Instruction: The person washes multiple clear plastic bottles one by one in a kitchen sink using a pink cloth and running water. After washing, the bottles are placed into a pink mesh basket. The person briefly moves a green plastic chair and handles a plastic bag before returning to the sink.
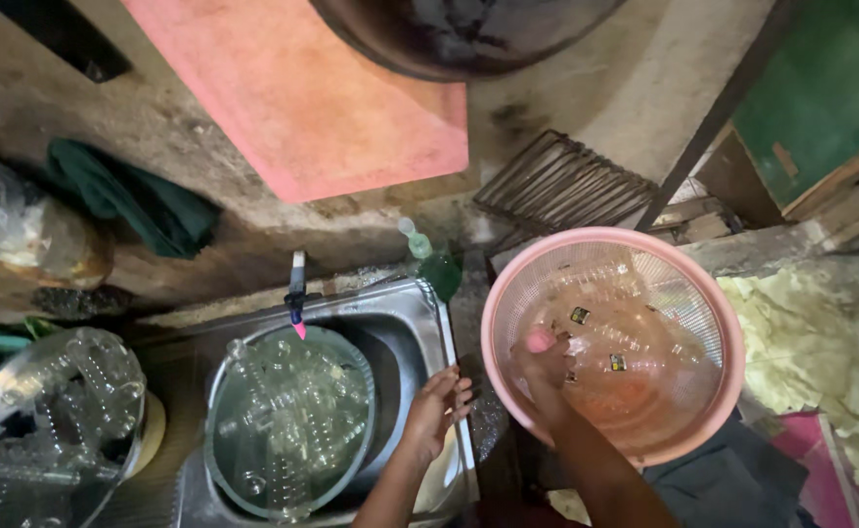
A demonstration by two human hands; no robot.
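Your right hand (547, 367) is reaching into the pink basket (507, 293), fingers curling onto one clear bottle (625, 342); take one at a time. Left of the basket, your left hand (436, 406) is resting open-fingered on the one steel sink (405, 303). Two bottle-filled bowls; bottles too many to count.

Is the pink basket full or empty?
Partly filled: clear plastic bottles lie in the pink basket, where the right hand reaches.

pink basket (705, 293) | round, mesh, tilted | clear plastic bottles (613, 354) inside
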